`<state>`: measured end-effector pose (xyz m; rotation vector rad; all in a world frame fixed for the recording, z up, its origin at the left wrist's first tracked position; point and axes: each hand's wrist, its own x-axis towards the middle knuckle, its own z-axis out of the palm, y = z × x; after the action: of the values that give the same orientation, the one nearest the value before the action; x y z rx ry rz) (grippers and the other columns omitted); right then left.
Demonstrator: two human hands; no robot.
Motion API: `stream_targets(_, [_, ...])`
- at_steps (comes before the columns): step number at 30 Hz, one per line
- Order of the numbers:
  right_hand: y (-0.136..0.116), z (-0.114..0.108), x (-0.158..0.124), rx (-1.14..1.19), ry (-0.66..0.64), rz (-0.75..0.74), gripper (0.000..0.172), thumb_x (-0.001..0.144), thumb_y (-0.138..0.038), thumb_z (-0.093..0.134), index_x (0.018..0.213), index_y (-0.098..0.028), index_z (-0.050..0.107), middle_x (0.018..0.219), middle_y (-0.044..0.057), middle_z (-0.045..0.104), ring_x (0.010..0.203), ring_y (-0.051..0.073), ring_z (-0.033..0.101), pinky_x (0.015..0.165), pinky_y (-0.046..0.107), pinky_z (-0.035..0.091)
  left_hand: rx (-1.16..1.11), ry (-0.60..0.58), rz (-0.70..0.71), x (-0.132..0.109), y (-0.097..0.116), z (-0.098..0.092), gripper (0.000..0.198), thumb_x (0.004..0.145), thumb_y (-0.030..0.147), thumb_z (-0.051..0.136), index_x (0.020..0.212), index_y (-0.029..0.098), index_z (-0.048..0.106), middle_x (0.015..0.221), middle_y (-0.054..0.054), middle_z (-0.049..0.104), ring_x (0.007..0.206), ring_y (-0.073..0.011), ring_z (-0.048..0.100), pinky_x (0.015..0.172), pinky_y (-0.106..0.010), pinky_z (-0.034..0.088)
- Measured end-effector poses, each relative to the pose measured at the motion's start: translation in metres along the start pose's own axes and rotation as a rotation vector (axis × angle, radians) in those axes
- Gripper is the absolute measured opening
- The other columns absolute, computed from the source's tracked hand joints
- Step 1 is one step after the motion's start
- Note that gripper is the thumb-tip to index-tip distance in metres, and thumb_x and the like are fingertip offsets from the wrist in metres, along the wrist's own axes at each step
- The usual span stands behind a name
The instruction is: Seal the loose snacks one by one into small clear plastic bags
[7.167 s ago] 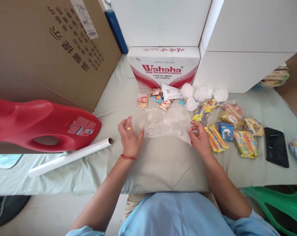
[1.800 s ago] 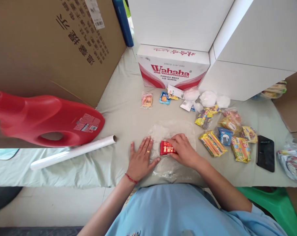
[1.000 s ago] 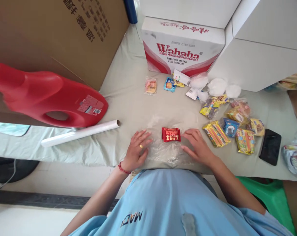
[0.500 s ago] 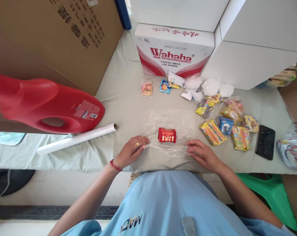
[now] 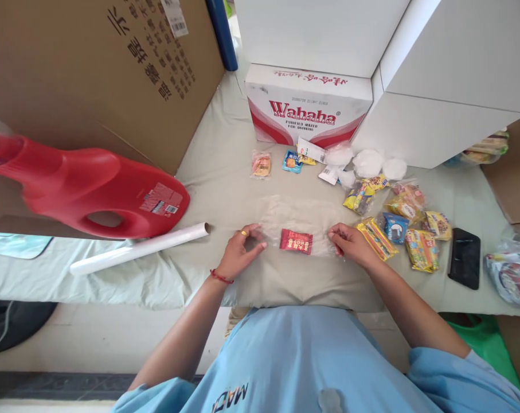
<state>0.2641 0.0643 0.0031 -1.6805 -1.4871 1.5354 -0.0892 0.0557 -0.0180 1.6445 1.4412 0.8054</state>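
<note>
A sheet of clear plastic film (image 5: 281, 207) lies on the cloth-covered table before me. Small red snack packets (image 5: 296, 242) rest at its near side, looking duller under a layer of the film. At the film's left edge is my left hand (image 5: 241, 248), thumb and fingers apart; whether a fingertip touches the film is hard to see. My right hand (image 5: 350, 244) is closed in a pinch on the film's right edge, beside a yellow striped snack pack (image 5: 376, 238).
Snack packs, white round bundles (image 5: 368, 164) and a black phone (image 5: 465, 258) lie to the right. A Wahaba-style carton reading Wahaha (image 5: 307, 112) stands behind. On the left are a red jug (image 5: 83, 178), a white film roll (image 5: 139, 249) and a large cardboard box (image 5: 92, 74).
The film's near edge has been lifted and folded away from me over the red packets. Both hands moved slightly forward with it, and the left thumb and fingers have spread. The view shifted a little.
</note>
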Motion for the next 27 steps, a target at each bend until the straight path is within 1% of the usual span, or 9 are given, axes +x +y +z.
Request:
stream_targets(4, [0.001, -0.004, 0.001, -0.283, 0.064, -0.08, 0.025, 0.095, -0.044, 0.052, 0.094, -0.021, 0.062, 0.065, -0.002, 0.058, 0.058, 0.017, 0.056, 0.058, 0.028, 0.042, 0.052, 0.165, -0.146, 0.01, 0.004, 0.016, 0.035, 0.093, 0.051, 0.054, 0.096, 0.021, 0.071, 0.079, -0.003, 0.071, 0.076, -0.0188, 0.065, 0.079, -0.032, 0.051])
stream_targets(8, [-0.02, -0.003, -0.004, -0.714, 0.274, -0.282, 0.024, 0.094, -0.026, 0.056, 0.112, -0.016, 0.069, 0.105, 0.014, 0.068, 0.096, 0.028, 0.062, 0.082, 0.037, 0.048, 0.077, 0.302, -0.191, 0.016, 0.011, 0.026, 0.035, 0.088, 0.05, 0.059, 0.106, 0.021, 0.069, 0.073, 0.002, 0.067, 0.069, -0.0167, 0.063, 0.075, -0.03, 0.051])
stream_targets(10, [-0.037, 0.006, -0.005, -0.775, 0.355, -0.396, 0.027, 0.099, -0.026, 0.052, 0.116, -0.016, 0.071, 0.11, 0.016, 0.067, 0.105, 0.03, 0.059, 0.089, 0.039, 0.048, 0.105, 0.336, -0.198, 0.017, 0.012, 0.028, 0.036, 0.088, 0.048, 0.059, 0.111, 0.021, 0.067, 0.073, 0.003, 0.066, 0.068, -0.0163, 0.063, 0.075, -0.03, 0.051])
stream_targets(13, [-0.055, 0.029, 0.002, -0.681, 0.226, -0.507, 0.029, 0.103, -0.025, 0.048, 0.116, -0.021, 0.073, 0.104, 0.011, 0.067, 0.099, 0.023, 0.062, 0.087, 0.033, 0.049, 0.125, 0.357, -0.196, 0.02, 0.01, 0.029, 0.036, 0.09, 0.046, 0.058, 0.115, 0.022, 0.065, 0.077, 0.002, 0.066, 0.069, -0.0162, 0.063, 0.076, -0.031, 0.052])
stream_targets(17, [-0.059, 0.059, 0.024, -0.667, -0.015, -0.418, 0.03, 0.101, -0.021, 0.053, 0.121, -0.028, 0.075, 0.111, 0.006, 0.067, 0.096, 0.018, 0.066, 0.081, 0.027, 0.048, 0.191, 0.521, -0.148, 0.021, 0.009, 0.022, 0.04, 0.086, 0.041, 0.064, 0.118, 0.018, 0.062, 0.108, -0.009, 0.066, 0.079, -0.0181, 0.064, 0.075, -0.034, 0.055])
stream_targets(21, [-0.055, 0.068, 0.034, -0.738, -0.048, -0.355, 0.03, 0.103, -0.026, 0.054, 0.122, -0.03, 0.076, 0.113, 0.005, 0.067, 0.098, 0.018, 0.066, 0.08, 0.026, 0.047, 0.43, 0.81, 0.162, 0.004, 0.031, 0.013, 0.028, 0.086, 0.023, 0.065, 0.114, 0.017, 0.064, 0.115, -0.014, 0.063, 0.11, -0.0266, 0.062, 0.091, -0.042, 0.052])
stream_targets(22, [-0.055, 0.068, 0.034, -0.745, -0.051, -0.354, 0.03, 0.103, -0.026, 0.054, 0.123, -0.031, 0.076, 0.113, 0.005, 0.067, 0.098, 0.018, 0.066, 0.08, 0.026, 0.047, 0.465, 0.803, 0.294, -0.002, 0.04, 0.013, 0.024, 0.087, 0.017, 0.063, 0.111, 0.019, 0.065, 0.11, -0.012, 0.065, 0.11, -0.0255, 0.063, 0.094, -0.042, 0.05])
stream_targets(24, [-0.055, 0.067, 0.032, -0.744, -0.054, -0.353, 0.031, 0.103, -0.027, 0.054, 0.126, -0.032, 0.075, 0.112, 0.005, 0.067, 0.097, 0.017, 0.066, 0.08, 0.025, 0.046, 0.479, 0.581, 0.551, -0.01, 0.057, 0.02, 0.028, 0.088, 0.009, 0.057, 0.11, 0.024, 0.067, 0.102, -0.006, 0.07, 0.104, -0.0212, 0.066, 0.094, -0.039, 0.048])
stream_targets(27, [-0.055, 0.064, 0.031, -0.708, -0.062, -0.369, 0.031, 0.103, -0.027, 0.054, 0.125, -0.029, 0.075, 0.109, 0.005, 0.069, 0.095, 0.018, 0.066, 0.081, 0.026, 0.047, 0.465, 0.217, 0.593, -0.01, 0.068, 0.041, 0.038, 0.092, 0.006, 0.048, 0.119, 0.025, 0.067, 0.115, -0.006, 0.075, 0.108, -0.02, 0.068, 0.092, -0.037, 0.046])
